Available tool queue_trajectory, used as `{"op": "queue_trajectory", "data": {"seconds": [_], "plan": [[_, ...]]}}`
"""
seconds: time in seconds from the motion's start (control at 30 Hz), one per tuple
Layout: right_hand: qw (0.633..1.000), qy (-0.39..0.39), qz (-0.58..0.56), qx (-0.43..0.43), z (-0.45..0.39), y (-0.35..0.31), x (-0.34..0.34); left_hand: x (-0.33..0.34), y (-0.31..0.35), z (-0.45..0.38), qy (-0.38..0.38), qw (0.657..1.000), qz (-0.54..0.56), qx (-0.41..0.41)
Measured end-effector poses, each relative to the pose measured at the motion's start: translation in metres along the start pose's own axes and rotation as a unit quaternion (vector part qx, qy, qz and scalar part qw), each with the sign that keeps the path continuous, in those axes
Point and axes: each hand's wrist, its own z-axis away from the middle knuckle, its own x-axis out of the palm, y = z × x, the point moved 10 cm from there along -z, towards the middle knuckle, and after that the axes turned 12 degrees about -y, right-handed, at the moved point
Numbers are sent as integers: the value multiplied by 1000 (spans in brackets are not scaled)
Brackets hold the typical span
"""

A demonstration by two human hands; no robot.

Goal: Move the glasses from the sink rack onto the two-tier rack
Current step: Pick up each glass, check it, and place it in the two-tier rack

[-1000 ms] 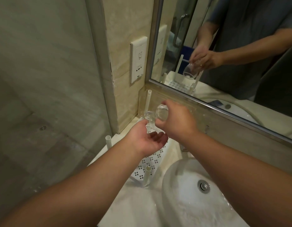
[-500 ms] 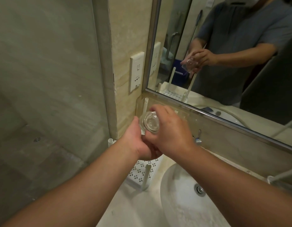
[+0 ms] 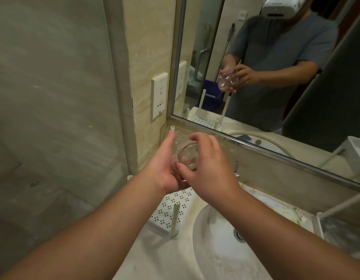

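Hands, left (image 3: 165,168) and right (image 3: 207,166), cup glass (image 3: 187,156) above rack (image 3: 171,211).

Rack posts (image 3: 175,218) (wall (image 3: 150,47) close behind) around the perforated shelf (image 3: 169,207).

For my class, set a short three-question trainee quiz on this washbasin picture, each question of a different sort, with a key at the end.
1. True or false: the glass is standing on the perforated rack shelf.
2. Which hands touch the glass? A. left hand only B. right hand only C. both hands
3. Fill in: the white wall socket is mounted to the ____ of the mirror.

Key
1. False: it is held above the shelf.
2. C: the left hand cradles it and the right hand grips it from the other side.
3. left
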Motion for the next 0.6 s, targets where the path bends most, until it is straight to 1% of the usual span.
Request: {"op": "queue_trajectory", "data": {"seconds": [0.1,0.2,0.3,0.4,0.53,0.6], "plan": [[1000,13,-26,12,1,5,-5,9,10,2,-22,998,-46,33],[998,9,-66,20,1,8,-6,12,22,12,2,991,-106,78],[992,-3,-121,48,0,15,-3,15,35,24,35,981,-140,132],[984,-2,-162,71,-2,19,-2,20,47,35,66,965,-163,193],[978,17,-192,75,-4,21,-7,31,51,44,76,938,-234,243],[977,27,-200,75,-3,24,-9,38,55,49,73,917,-265,288]]}}
